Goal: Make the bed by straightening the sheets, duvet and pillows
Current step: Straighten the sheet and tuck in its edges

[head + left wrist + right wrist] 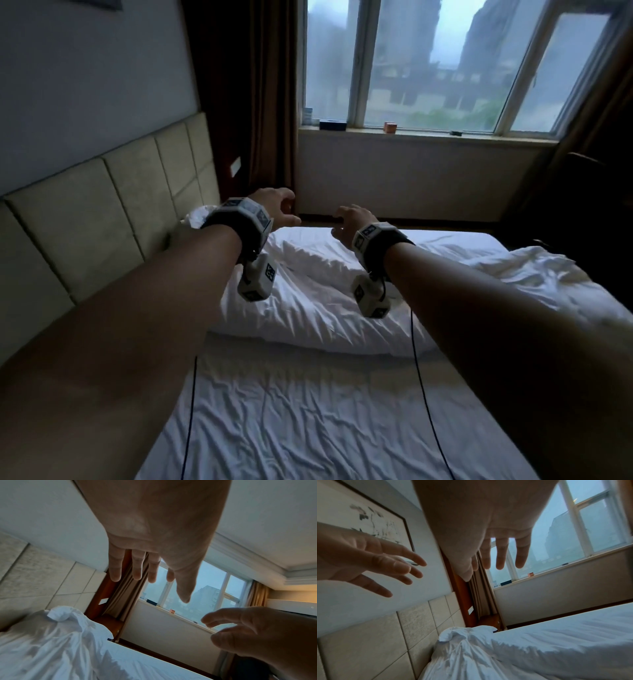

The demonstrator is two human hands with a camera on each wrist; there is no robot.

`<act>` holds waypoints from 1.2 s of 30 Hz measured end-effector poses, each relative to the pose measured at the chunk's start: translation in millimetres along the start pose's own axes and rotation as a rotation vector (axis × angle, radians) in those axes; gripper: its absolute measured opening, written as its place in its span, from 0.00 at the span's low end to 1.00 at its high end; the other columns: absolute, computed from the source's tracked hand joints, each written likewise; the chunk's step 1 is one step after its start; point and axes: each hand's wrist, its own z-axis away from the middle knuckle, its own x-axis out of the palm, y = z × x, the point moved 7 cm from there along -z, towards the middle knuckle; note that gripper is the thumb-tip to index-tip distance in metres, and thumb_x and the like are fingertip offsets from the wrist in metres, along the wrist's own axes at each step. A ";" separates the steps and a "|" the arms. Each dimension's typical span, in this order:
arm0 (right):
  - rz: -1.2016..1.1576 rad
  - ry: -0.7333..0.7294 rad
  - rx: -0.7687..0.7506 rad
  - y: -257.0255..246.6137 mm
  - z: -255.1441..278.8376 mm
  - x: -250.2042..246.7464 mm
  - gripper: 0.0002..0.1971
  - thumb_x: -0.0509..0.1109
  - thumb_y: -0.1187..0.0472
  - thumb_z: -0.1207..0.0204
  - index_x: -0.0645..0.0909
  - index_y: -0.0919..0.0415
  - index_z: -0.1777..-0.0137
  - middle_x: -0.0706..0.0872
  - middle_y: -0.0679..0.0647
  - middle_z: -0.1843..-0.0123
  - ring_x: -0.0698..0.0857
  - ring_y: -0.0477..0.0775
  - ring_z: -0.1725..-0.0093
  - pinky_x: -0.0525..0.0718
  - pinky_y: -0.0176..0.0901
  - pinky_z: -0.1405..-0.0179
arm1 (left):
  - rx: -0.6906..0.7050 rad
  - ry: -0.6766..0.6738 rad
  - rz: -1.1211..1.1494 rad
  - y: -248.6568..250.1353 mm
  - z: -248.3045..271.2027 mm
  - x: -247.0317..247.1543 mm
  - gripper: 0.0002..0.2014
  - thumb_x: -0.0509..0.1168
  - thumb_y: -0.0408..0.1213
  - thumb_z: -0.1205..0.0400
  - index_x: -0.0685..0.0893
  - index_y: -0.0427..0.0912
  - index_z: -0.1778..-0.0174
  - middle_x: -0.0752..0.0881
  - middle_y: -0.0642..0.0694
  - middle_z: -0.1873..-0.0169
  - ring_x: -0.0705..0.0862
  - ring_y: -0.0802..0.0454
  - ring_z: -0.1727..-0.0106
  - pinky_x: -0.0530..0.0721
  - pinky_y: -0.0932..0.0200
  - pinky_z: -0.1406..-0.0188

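Observation:
A crumpled white pillow (pixel 308 291) lies across the bed near the padded headboard (pixel 102 222); its twisted corner shows in the wrist views (pixel 58 615) (pixel 453 632). The wrinkled white sheet (pixel 291 411) covers the near mattress. A rumpled white duvet (pixel 534 274) is heaped at the right. My left hand (pixel 278 207) and right hand (pixel 350 219) hover side by side in the air above the pillow's far end. Both have spread, relaxed fingers and hold nothing. The left fingers (pixel 135 568) and right fingers (pixel 501 553) are bare of cloth.
A window (pixel 428 68) with a sill (pixel 411 132) holding small items is beyond the bed's far side. Brown curtains (pixel 253 102) hang in the corner beside it. A framed picture (pixel 373 517) hangs above the headboard. A dark chair (pixel 582 192) stands at the right.

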 end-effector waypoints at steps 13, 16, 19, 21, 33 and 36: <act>0.104 0.101 0.254 265.6 257.8 -165.2 0.24 0.69 0.51 0.24 0.76 0.55 0.28 0.79 0.60 0.30 0.78 0.64 0.31 0.76 0.49 0.32 | 0.281 -0.064 0.007 360.0 90.6 45.0 0.33 0.71 0.54 0.23 0.73 0.47 0.24 0.78 0.44 0.28 0.77 0.42 0.29 0.74 0.51 0.30; 0.124 0.122 0.329 316.4 282.5 -206.5 0.23 0.68 0.48 0.23 0.76 0.53 0.29 0.79 0.60 0.32 0.78 0.65 0.31 0.78 0.53 0.32 | 0.354 -0.038 0.018 425.7 93.7 50.9 0.32 0.73 0.54 0.24 0.75 0.47 0.25 0.79 0.42 0.29 0.77 0.41 0.29 0.73 0.50 0.29; 0.132 0.135 0.371 358.2 296.8 -237.8 0.24 0.67 0.46 0.25 0.76 0.53 0.30 0.79 0.59 0.31 0.78 0.65 0.31 0.78 0.55 0.32 | 0.405 -0.047 0.011 481.8 88.6 57.1 0.32 0.73 0.53 0.24 0.75 0.48 0.25 0.80 0.43 0.29 0.76 0.41 0.28 0.73 0.51 0.30; 0.133 0.135 0.387 387.7 302.4 -254.0 0.27 0.67 0.45 0.25 0.74 0.52 0.28 0.78 0.58 0.29 0.77 0.64 0.30 0.77 0.55 0.31 | 0.438 -0.050 -0.005 520.8 77.8 63.9 0.32 0.72 0.54 0.24 0.75 0.48 0.25 0.80 0.43 0.30 0.77 0.41 0.29 0.73 0.51 0.30; 0.236 0.163 0.535 613.9 325.6 -347.8 0.24 0.68 0.49 0.23 0.76 0.52 0.27 0.79 0.55 0.29 0.79 0.60 0.30 0.77 0.50 0.31 | 0.551 -0.114 0.112 744.6 -35.2 153.2 0.31 0.73 0.59 0.28 0.79 0.53 0.29 0.86 0.46 0.38 0.82 0.43 0.35 0.76 0.52 0.31; 0.244 0.156 0.558 664.1 333.0 -363.1 0.25 0.68 0.49 0.22 0.75 0.52 0.26 0.79 0.55 0.28 0.79 0.60 0.30 0.77 0.50 0.31 | 0.574 -0.134 0.095 797.3 -50.1 178.6 0.29 0.72 0.59 0.27 0.80 0.51 0.31 0.86 0.45 0.39 0.82 0.42 0.36 0.77 0.49 0.32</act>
